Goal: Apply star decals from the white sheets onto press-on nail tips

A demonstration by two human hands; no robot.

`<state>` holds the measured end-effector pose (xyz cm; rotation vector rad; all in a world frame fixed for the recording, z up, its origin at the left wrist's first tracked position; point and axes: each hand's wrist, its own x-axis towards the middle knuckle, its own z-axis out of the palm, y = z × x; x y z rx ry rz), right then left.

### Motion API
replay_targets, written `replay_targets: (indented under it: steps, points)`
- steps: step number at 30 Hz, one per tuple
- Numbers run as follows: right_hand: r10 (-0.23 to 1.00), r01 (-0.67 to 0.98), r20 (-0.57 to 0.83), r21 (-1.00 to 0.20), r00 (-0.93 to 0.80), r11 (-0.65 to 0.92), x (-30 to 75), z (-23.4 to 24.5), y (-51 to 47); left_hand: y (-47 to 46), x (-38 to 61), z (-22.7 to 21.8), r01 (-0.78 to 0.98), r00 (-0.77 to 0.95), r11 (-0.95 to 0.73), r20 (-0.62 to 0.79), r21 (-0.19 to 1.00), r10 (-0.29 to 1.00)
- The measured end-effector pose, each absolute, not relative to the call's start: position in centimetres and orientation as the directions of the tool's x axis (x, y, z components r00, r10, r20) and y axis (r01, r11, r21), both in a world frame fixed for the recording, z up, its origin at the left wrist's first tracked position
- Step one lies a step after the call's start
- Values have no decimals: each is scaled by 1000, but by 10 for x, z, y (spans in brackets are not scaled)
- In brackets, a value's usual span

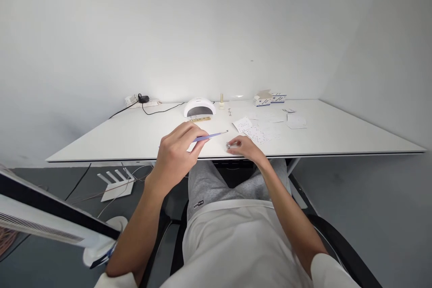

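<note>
My left hand is raised above the front of the white table, its fingers pinched on slim purple tweezers that point to the right. A tiny dark speck sits at the tips, too small to name. Lower and to the right, my right hand is by the table's front edge, thumb and fingers closed around a small silvery piece. The fingers partly cover this piece, so its kind is unclear. Just beyond my right hand lie white sheets with small printed patterns.
A white nail lamp stands at the back, with a gold-coloured bar before it. Nearby are a small bottle, small cartons and a black adapter with cable. A white router is on the floor.
</note>
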<state>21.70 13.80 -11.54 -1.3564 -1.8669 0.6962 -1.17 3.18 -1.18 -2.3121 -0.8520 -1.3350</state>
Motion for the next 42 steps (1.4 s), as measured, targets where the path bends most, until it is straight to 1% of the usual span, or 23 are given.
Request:
replay_targets:
  steps: [4,7,10,13,16,20,23,25,29,31,35,42]
  points:
    - [963,555,230,-788,-138,267,210,-118,143,31,-11,-11,647,377,-762,856,30,354]
    - [963,502,246,-822,-113,269,209,-118,144,31,-12,-10,651,376,-759,851,38,365]
    - [954,396,294,-870,-61,293,209,-115,142,31,-13,-10,655,361,-754,855,52,372]
    - [931,241,364,-906,23,348,211,-106,135,30,-11,-10,682,303,-727,875,79,379]
    - [904,109,416,-908,99,406,212,-94,118,30,-6,-12,698,251,-708,888,111,387]
    - [868,20,465,-883,172,469,214,-82,89,28,5,-15,663,242,-730,874,167,421]
    - [852,0,487,-868,192,497,214,-78,72,25,12,-17,631,248,-754,874,182,419]
    - [825,18,534,-841,184,540,215,-76,63,22,18,-19,619,259,-764,873,179,414]
    - [708,122,696,-718,122,685,215,-74,54,16,27,-24,625,288,-769,876,134,387]
    - [673,138,732,-681,108,719,214,-73,52,15,30,-26,641,296,-760,881,105,370]
    - [656,138,747,-665,111,734,212,-72,51,13,32,-29,677,304,-732,877,76,372]
    - [644,148,757,-654,113,742,212,-70,48,13,30,-31,705,304,-705,867,73,394]
